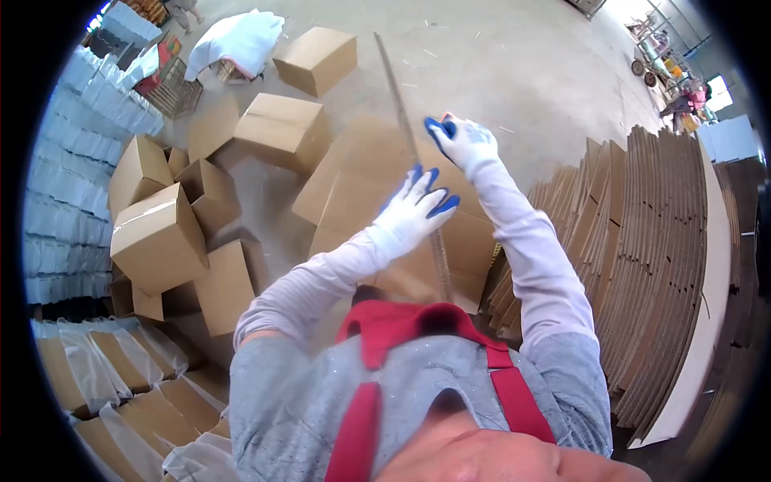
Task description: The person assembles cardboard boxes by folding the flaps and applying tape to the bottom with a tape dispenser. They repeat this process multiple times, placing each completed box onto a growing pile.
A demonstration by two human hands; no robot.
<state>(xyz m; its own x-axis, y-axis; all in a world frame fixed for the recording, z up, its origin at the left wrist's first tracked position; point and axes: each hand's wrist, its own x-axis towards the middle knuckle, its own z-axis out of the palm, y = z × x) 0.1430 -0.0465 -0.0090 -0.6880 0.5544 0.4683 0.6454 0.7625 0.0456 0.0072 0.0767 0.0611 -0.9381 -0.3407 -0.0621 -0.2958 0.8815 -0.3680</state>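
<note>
A brown cardboard sheet (353, 189), with fold lines and blurred in places, lies in front of my body. Along it runs a long narrow strip (391, 76), like a cardboard edge seen end-on. My left hand (408, 210), in a white glove with blue fingertips, rests across this strip with its fingers spread. To the right and a little farther forward, my right hand (466, 145) wears the same kind of glove. Its fingers are curled inward, and a small orange-red spot shows at them; what they hold is too small to name.
Several cartons (283, 128), some open, stand at the left. Flattened cardboard (642, 265) is stacked on the right. White-wrapped bundles (68, 193) line the far left, with plastic-lined boxes (120, 369) below. A cloth-covered cage (237, 40) stands behind. People are in the background.
</note>
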